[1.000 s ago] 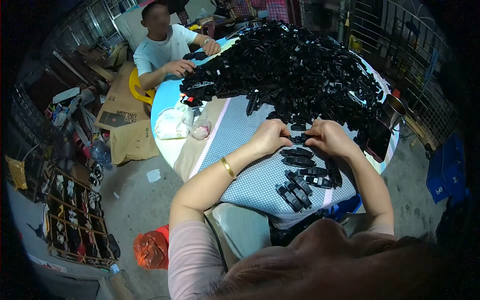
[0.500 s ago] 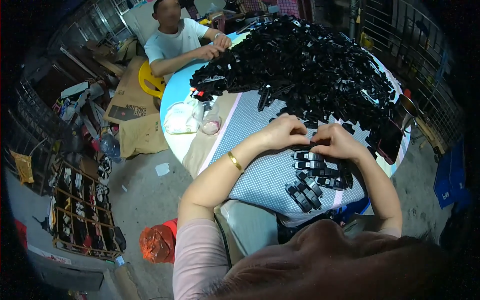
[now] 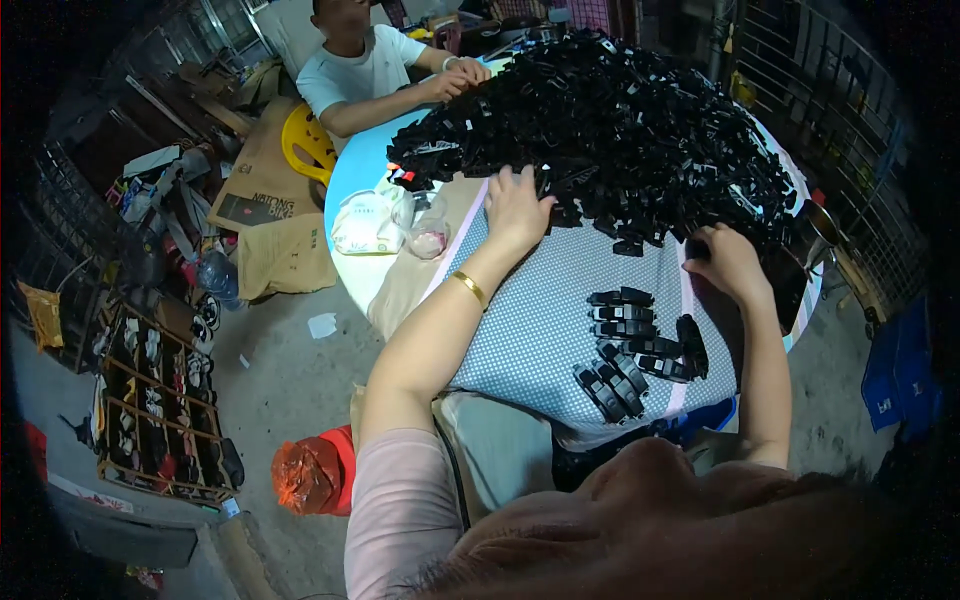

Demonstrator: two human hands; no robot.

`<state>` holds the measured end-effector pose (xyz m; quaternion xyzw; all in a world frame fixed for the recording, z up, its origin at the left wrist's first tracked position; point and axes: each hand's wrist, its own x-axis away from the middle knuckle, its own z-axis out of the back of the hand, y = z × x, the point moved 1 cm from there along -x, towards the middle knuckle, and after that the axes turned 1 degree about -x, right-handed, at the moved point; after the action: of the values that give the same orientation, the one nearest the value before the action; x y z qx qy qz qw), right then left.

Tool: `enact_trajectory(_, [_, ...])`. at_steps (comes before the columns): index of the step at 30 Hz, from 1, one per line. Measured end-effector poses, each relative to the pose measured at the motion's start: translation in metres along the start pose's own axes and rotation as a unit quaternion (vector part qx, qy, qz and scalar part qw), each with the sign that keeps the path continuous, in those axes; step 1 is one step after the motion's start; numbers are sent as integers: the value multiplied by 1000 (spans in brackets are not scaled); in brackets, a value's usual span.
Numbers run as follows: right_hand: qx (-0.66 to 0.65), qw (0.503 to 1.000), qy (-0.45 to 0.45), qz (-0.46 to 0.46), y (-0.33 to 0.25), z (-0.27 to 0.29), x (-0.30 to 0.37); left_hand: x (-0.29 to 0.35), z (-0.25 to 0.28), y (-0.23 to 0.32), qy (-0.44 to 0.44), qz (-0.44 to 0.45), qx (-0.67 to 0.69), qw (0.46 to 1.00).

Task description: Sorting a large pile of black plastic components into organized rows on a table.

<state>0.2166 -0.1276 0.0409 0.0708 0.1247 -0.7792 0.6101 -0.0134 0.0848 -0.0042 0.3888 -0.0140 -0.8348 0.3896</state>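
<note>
My left hand (image 3: 518, 212) reaches to the near edge of a big heap of black plastic pieces (image 3: 600, 130), its fingers bent over the edge and the thumb held apart. Nothing shows clearly in its grasp. Further right, my right hand (image 3: 730, 262) is curled at the heap's right front, thumb and fingers around a small black plastic piece (image 3: 697, 249) that is partly hidden. Nearer to me, several black pieces (image 3: 625, 318) lie side by side in short rows on the dotted grey-blue cloth (image 3: 530, 330). One more group of them (image 3: 610, 385) is fanned out close to the table's front edge.
Across the table sits a person (image 3: 365, 80) with both hands at the heap's far left. A white packet (image 3: 365, 225) and a clear plastic cup (image 3: 428, 235) stand on the left. A metal funnel-like cup (image 3: 818, 225) is at the right edge. A red bag (image 3: 308, 472) lies on the floor.
My hands have parted from above the rows: the left moved forward and left to the heap, the right slightly forward and right. The rows lie uncovered. The other person's hands shifted right.
</note>
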Motion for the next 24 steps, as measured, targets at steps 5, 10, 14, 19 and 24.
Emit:
enact_trajectory(5, [-28,999,-2,35,-13,-10,-1,-15,4,-8,-189,74,-27,979])
enact_trajectory(10, [-109,988,96,54,-14,-2,0,-15,7,-5,-88,96,19,991])
enact_trajectory(14, [-294,949,99,52,-27,-1,-4,-17,13,-9,17,66,199,978])
enact_trajectory(19, [-338,918,-63,197,-30,-11,-2,-1,40,39,-302,84,473,823])
enact_trajectory(24, [-246,952,-119,139,-18,-13,-3,17,41,62,-459,144,442,757])
